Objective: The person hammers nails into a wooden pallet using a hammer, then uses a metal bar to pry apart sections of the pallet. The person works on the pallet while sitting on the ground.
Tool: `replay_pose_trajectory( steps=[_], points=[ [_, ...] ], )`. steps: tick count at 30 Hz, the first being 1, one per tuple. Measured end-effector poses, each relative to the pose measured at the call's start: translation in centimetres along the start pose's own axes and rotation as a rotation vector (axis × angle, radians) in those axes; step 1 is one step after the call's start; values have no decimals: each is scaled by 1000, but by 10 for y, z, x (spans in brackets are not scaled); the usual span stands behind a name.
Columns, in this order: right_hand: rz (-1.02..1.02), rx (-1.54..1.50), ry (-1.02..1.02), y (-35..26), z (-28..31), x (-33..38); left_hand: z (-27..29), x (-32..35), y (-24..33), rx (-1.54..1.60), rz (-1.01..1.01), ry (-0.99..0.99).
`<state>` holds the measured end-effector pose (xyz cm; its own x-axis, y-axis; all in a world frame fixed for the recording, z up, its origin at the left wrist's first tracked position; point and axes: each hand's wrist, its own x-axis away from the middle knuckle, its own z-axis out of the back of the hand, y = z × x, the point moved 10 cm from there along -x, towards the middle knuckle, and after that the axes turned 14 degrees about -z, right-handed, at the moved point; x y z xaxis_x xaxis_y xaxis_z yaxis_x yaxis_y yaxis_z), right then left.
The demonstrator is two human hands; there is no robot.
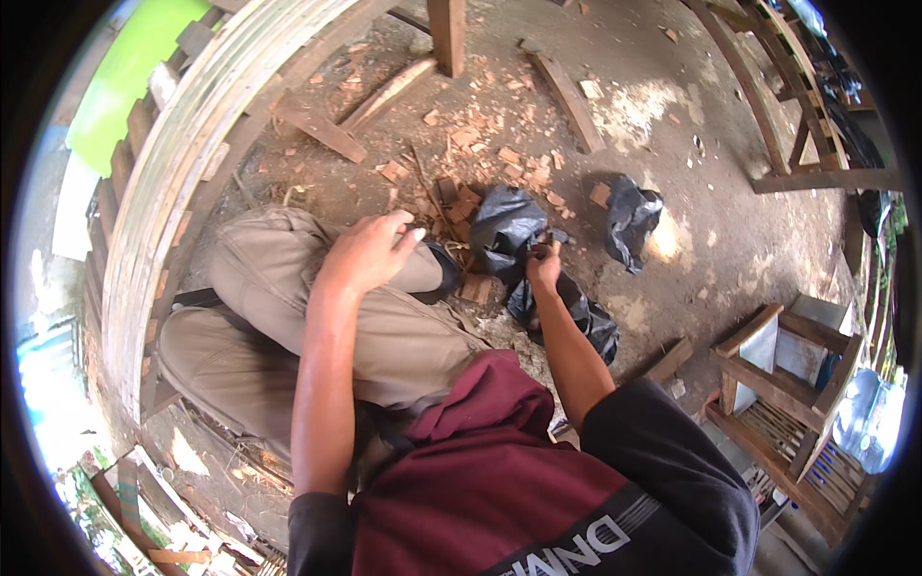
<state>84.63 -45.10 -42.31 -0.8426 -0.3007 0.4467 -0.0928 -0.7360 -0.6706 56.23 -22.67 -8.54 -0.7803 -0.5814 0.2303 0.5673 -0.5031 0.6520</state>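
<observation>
My right hand [545, 267] is closed at the edge of a black plastic bag [509, 228] on the ground in front of me. A small greyish-brown piece [557, 236] shows just beyond its fingers; I cannot tell what it is. More black plastic [588, 322] lies crumpled beside my right forearm. Above my bent knee, my left hand [370, 253] has its fingers curled together. Something small and pale shows at its fingertips, too small to name. Wood chunks [477, 288] lie between the bag and my dark shoe [446, 273].
Wood chips [471, 134] are scattered over the dirt floor ahead. Another black bag [631, 221] lies to the right. Loose boards [567, 101] rest farther off. A slatted wooden bench [206, 154] curves along my left, and a wooden frame [783, 384] stands at the right.
</observation>
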Motion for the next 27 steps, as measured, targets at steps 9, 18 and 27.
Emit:
replay_pose_trajectory(
  steps=[9, 18, 27],
  points=[
    [250, -934, -427, -322, 70, 204, 21, -20, 63, 567, -68, 465],
    [254, -957, -636, -356, 41, 224, 25, -21, 34, 1151, -176, 707],
    [166, -659, -615, -302, 32, 200, 0, -6, 5, 1166, 13, 687]
  ],
)
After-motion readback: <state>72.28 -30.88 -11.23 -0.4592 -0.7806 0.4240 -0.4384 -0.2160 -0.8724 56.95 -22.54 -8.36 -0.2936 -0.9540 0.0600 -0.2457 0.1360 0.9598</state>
